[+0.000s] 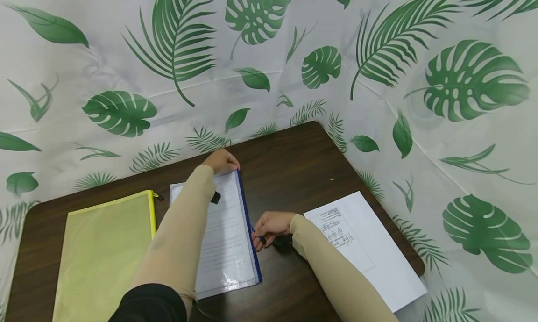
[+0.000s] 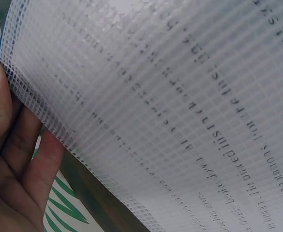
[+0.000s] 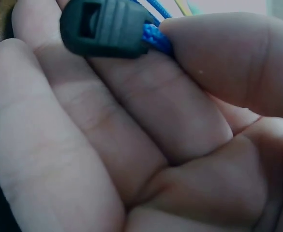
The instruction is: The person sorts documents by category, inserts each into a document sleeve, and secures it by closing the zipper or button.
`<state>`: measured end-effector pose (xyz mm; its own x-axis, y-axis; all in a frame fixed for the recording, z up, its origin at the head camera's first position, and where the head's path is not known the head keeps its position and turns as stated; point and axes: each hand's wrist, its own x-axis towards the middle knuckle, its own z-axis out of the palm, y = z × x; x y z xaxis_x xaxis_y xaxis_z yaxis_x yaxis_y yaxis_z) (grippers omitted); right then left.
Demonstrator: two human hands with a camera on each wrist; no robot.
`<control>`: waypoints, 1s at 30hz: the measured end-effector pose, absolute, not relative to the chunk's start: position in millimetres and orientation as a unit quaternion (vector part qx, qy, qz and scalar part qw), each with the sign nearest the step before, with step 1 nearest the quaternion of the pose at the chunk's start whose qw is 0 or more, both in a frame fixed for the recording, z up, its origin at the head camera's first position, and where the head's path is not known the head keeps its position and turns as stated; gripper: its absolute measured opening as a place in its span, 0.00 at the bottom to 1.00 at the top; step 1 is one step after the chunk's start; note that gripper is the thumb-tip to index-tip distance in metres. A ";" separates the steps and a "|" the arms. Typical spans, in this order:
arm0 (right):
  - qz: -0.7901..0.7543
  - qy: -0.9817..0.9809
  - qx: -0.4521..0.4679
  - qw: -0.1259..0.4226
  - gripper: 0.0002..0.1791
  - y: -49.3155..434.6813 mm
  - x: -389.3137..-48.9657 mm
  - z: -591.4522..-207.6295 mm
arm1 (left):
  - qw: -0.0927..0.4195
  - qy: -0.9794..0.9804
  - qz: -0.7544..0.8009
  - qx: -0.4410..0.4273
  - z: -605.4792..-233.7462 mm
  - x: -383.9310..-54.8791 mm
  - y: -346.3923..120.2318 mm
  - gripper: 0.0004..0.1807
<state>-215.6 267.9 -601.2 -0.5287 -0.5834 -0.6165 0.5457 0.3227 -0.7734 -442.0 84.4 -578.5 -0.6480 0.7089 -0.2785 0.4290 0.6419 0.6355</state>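
Blue-edged mesh pouch [image 1: 229,261]: lies mid-table, blue zip edge [image 1: 255,259] on its right; printed pages show through. The left sleeve [image 1: 178,238] hides much of its left side, and glare and mesh blur the lettering.
Left hand [image 1: 221,161]: thumb and fingers pinch the pouch's far right corner. The left wrist view crops this hand at the picture's edge.
Right hand [image 1: 272,225]: beside the zip edge, thumb pressing a blue cord [image 3: 156,39] against the fingers, which are slightly bent. The thumb partly covers the cord.
Black cord end [image 3: 102,29]: lies across the right fingers, near the top of the right wrist view.
Yellow pouch [image 1: 105,252]: to the left, its near end cut off, its right edge partly behind the left sleeve.
White paper [image 1: 374,261]: to the right, bearing a drawing too small to read; the right sleeve [image 1: 336,270] covers part.
Dark object [image 1: 282,243]: by the right wrist, too shadowy to identify.
Table [image 1: 290,177]: dark wood, cropped below.
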 end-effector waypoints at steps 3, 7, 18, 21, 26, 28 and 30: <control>-0.580 0.656 -0.013 0.484 0.14 267.9 -210.8 -602.2 | 0.264 0.866 0.264 0.332 -578.4 -443.2 84.5 0.07; -0.577 0.663 -0.011 0.477 0.13 268.7 -205.2 -602.2 | 0.265 0.862 0.263 0.343 -578.8 -444.9 86.1 0.08; -0.545 0.696 -0.041 0.466 0.14 269.7 -188.9 -595.2 | 0.275 0.862 0.274 0.326 -582.1 -440.9 88.1 0.08; -0.547 0.699 -0.039 0.460 0.14 271.9 -184.1 -596.6 | 0.271 0.861 0.278 0.329 -583.7 -440.7 89.8 0.08; -0.548 0.699 -0.038 0.458 0.15 274.4 -177.3 -596.6 | 0.269 0.863 0.273 0.329 -585.2 -440.5 90.6 0.08; -0.551 0.697 -0.038 0.458 0.15 274.5 -174.9 -596.7 | 0.272 0.864 0.272 0.324 -585.2 -440.3 90.6 0.08; -0.552 0.695 -0.040 0.459 0.15 274.4 -172.3 -597.5 | 0.274 0.864 0.273 0.321 -585.3 -440.1 90.8 0.08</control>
